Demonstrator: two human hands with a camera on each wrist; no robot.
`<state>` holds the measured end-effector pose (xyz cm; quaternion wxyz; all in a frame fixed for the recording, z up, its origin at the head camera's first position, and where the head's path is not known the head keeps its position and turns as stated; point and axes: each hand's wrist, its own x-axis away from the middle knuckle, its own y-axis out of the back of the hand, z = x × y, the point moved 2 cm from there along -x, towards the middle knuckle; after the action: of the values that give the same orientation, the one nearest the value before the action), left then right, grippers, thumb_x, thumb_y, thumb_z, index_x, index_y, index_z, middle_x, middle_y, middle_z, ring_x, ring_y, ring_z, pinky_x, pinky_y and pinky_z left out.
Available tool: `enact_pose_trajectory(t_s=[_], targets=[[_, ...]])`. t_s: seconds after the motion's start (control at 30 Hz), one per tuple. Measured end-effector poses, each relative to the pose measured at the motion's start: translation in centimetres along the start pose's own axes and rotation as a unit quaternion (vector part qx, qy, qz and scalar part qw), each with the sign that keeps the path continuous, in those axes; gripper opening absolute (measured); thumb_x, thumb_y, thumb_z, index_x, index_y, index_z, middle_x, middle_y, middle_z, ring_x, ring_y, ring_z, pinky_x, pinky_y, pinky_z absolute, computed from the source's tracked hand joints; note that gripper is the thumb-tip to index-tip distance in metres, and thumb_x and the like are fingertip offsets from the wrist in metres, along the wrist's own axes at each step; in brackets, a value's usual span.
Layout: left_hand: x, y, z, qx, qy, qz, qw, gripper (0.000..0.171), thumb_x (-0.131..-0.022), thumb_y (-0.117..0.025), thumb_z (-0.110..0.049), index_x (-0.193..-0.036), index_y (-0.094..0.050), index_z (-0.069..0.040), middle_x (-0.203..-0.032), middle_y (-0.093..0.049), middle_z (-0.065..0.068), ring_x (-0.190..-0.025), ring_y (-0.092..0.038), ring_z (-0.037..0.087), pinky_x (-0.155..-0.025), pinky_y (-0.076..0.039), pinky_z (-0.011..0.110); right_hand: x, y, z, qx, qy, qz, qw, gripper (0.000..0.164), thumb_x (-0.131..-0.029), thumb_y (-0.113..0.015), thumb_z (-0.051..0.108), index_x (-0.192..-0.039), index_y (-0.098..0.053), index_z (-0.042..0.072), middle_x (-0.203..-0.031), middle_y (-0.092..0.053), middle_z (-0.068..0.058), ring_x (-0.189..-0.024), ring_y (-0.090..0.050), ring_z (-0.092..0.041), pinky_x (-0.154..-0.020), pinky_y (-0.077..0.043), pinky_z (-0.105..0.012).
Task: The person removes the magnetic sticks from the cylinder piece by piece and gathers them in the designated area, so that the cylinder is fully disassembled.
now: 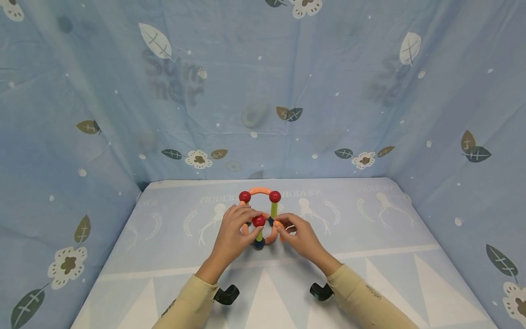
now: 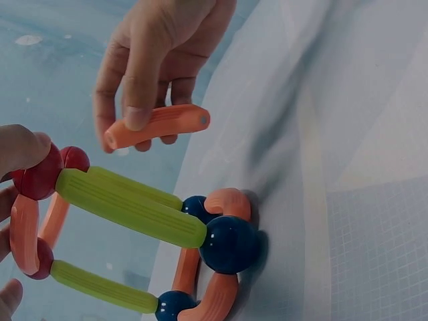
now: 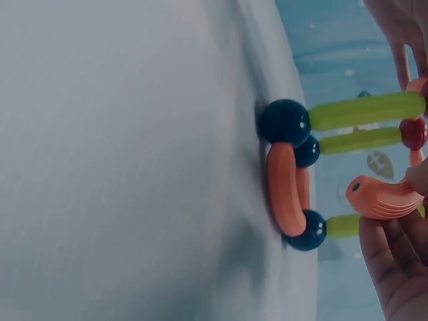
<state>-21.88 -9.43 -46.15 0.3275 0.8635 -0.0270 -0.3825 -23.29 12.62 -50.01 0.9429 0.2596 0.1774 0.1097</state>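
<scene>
Three red balls [image 1: 275,196], three blue balls [image 2: 231,245] and three green sticks [image 2: 130,208] are joined up in one frame [image 1: 260,190]. It stands on the pale surface [image 1: 353,283], near the back cloth [image 1: 255,82]. All three blue balls sit at the bottom, and one green stick goes up from each to a red ball on top.

Six bent orange sticks can be counted. Three join the blue balls in a ring, and two join the red balls. The sixth, the loose stick [image 2: 160,126], is up off the surface, just to the right of the frame and not touching it. One end of it has a small grey dot.

Two hands are at work. The left hand [image 1: 235,228] is clamped on the nearest red ball, with its thumb pressed on it. The right hand [image 1: 303,236] pinches the loose stick between thumb and fingers.

Two tan sleeves [image 1: 363,297] cover the arms, with one black part [image 1: 227,295] by each. Two white flowers [image 1: 198,159] show low on the back cloth.
</scene>
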Motion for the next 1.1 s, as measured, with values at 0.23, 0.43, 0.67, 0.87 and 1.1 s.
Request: enact_pose_trajectory(t_s=[0.23, 0.43, 0.67, 0.87, 1.1], targets=[[0.0, -0.1, 0.1, -0.010, 0.007, 0.003, 0.9999, 0.034, -0.084, -0.085, -0.017, -0.116, -0.075, -0.022, -0.110, -0.071, -0.006, -0.121, -0.059, 0.025, -0.114, -0.033, 0.056, 0.4, 1.0, -2.0, 0.017, -0.036, -0.010, 0.999, 0.029, -0.094, -0.072, 0.004, -0.121, -0.070, 0.014, -0.109, -0.070, 0.004, -0.098, -0.066, -0.013, -0.081, -0.058, -0.027], [0.0, -0.1, 0.1, -0.006, 0.008, -0.001, 1.0000, 0.036, -0.083, -0.086, -0.015, -0.116, -0.075, -0.022, -0.110, -0.071, -0.005, -0.123, -0.059, 0.026, -0.115, -0.032, 0.058, 0.7, 2.1, -3.8, 0.032, -0.051, -0.016, 0.998, 0.028, -0.094, -0.073, 0.006, -0.119, -0.071, 0.015, -0.109, -0.072, 0.005, -0.098, -0.067, -0.014, -0.082, -0.058, -0.028], [0.1, -0.2, 0.2, -0.001, 0.009, -0.002, 1.0000, 0.036, -0.083, -0.086, -0.016, -0.116, -0.075, -0.023, -0.111, -0.071, -0.005, -0.125, -0.058, 0.029, -0.114, -0.031, 0.063, 0.9, 3.6, -5.9, 0.051, -0.084, -0.027, 0.995, 0.023, -0.093, -0.075, 0.009, -0.115, -0.070, 0.015, -0.105, -0.072, 0.002, -0.091, -0.068, -0.013, -0.079, -0.058, -0.027], [0.1, 0.0, 0.1, 0.003, 0.012, -0.001, 0.9999, 0.034, -0.084, -0.086, -0.017, -0.116, -0.075, -0.022, -0.111, -0.071, -0.004, -0.124, -0.058, 0.030, -0.114, -0.030, 0.062, 0.9, 5.0, -7.3, 0.074, -0.074, -0.041, 0.994, 0.020, -0.093, -0.077, 0.015, -0.113, -0.075, 0.015, -0.102, -0.073, 0.002, -0.084, -0.067, -0.013, -0.075, -0.056, -0.030], [0.1, 0.0, 0.0, 0.001, 0.017, 0.001, 0.9999, 0.034, -0.084, -0.085, -0.016, -0.116, -0.075, -0.021, -0.111, -0.071, -0.004, -0.124, -0.058, 0.029, -0.116, -0.030, 0.060, 0.6, 6.3, -8.6, 0.118, -0.090, -0.059, 0.987, 0.022, -0.091, -0.079, 0.018, -0.111, -0.077, 0.012, -0.097, -0.072, -0.001, -0.086, -0.065, -0.016, -0.076, -0.055, -0.035]])
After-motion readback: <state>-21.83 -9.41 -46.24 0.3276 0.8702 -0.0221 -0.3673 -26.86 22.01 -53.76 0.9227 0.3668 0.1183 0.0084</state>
